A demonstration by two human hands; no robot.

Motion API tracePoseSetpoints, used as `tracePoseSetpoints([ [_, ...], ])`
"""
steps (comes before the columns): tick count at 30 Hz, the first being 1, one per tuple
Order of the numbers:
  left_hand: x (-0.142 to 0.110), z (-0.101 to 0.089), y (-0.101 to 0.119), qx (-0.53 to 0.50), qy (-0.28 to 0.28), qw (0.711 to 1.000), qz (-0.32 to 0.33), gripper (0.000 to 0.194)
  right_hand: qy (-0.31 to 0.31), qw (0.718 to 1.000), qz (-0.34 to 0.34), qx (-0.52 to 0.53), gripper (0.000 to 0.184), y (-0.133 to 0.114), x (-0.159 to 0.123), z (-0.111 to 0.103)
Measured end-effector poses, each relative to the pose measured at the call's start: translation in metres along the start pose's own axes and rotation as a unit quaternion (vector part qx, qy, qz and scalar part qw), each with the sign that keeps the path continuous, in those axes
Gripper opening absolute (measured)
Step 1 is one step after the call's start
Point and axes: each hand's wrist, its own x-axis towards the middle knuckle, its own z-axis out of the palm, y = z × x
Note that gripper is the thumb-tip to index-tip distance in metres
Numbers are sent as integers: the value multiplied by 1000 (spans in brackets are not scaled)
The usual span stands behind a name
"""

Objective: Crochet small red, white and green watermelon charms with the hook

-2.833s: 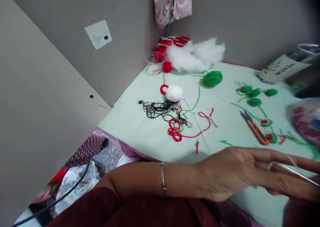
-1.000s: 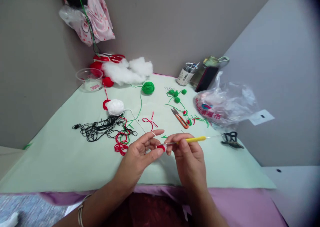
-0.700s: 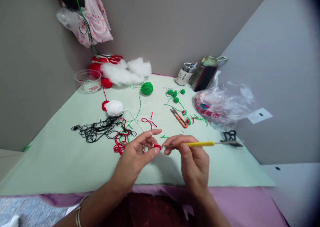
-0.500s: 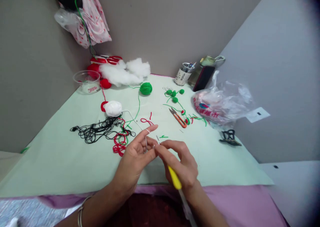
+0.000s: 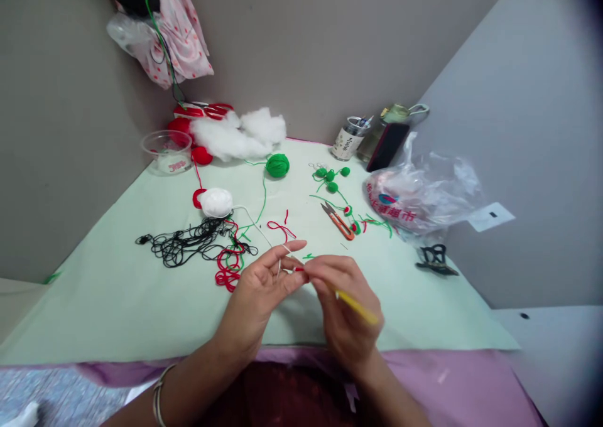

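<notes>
- The left hand [image 5: 264, 282] pinches a small red piece [image 5: 299, 269] between thumb and fingertips, its index finger raised toward two o'clock, likely so the white strand [image 5: 257, 223] laid across it stays taut and within reach.
- The right hand [image 5: 346, 304] pinches a yellow-handled tool [image 5: 355, 304] pen-fashion, probably for fine control; the handle slants toward four o'clock, and both sets of fingertips meet at the piece.
- From that meeting point, the strand leads toward ten o'clock to a white yarn ball [image 5: 217, 202], perhaps left loose on the table [image 5: 155, 314] so that it can feed freely.
- At nine to ten o'clock sprawls a black thread tangle [image 5: 179, 245], red yarn loops [image 5: 228, 279] nearer the left hand.
- Snips [image 5: 338, 221] lie at one o'clock, handles toward the person, seemingly parked for an easy grab; small green pieces [image 5: 332, 187] sit beyond them.
- At two o'clock, well apart, slumps a plastic bag [image 5: 424, 188]; its contents are hard to make out.
- The tool's tip and most of the red piece are hidden by the fingers; the handle is motion-blurred, its far end unclear.
- Both forearms are cut off at six o'clock.
</notes>
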Motion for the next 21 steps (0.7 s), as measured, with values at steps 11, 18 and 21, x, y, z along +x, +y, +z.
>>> tracePoseSetpoints([
  [11,4,-1,3,-33,-14,999,-33,40,29,968,147,201,17,1,12,-2],
  [18,1,-4,5,65,-2,998,-8,36,36,929,225,291,21,6,11,-3],
  [21,0,-6,6,67,6,998,1,36,29,941,211,263,24,2,11,-6],
])
